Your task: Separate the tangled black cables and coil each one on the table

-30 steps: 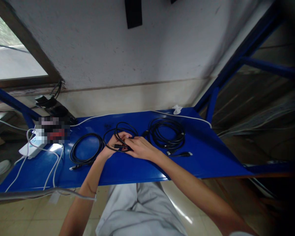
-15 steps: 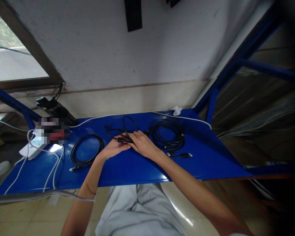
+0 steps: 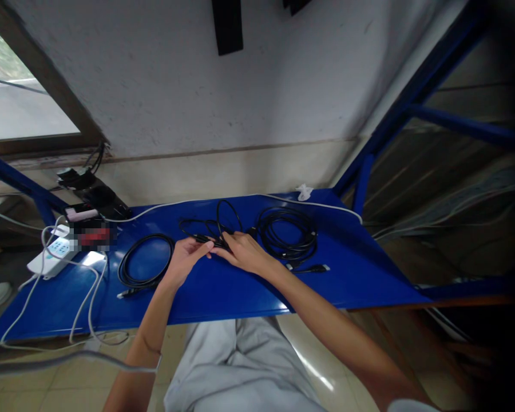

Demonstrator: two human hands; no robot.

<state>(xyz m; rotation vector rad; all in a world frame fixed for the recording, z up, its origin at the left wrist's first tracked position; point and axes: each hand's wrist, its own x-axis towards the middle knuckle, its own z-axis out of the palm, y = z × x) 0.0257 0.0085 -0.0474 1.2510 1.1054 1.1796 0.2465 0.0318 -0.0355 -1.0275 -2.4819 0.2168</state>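
Observation:
Both my hands are closed on a black cable (image 3: 220,214) whose loops rise and spread behind my fingers. My left hand (image 3: 185,258) pinches a bundled stretch of it between thumb and fingers. My right hand (image 3: 245,252) grips the same cable just to the right, its fingers curled over the strands. Left of my hands lies a coiled black cable (image 3: 121,263) with a plug (image 3: 127,293) at its near side. To the right rests a larger black coil (image 3: 312,243), with a plug end (image 3: 318,268) in front of it.
The blue table (image 3: 240,297) stands against a wall. At its left are a white power strip (image 3: 54,258), white cords (image 3: 95,286) and a black cylindrical object (image 3: 98,194). A crumpled white scrap (image 3: 304,192) lies at the back. Blue frame bars (image 3: 377,143) rise on the right.
My left hand has shifted its hold, its thumb now on top of the cable bundle. The right hand's fingers have spread slightly. The whole view has moved a little.

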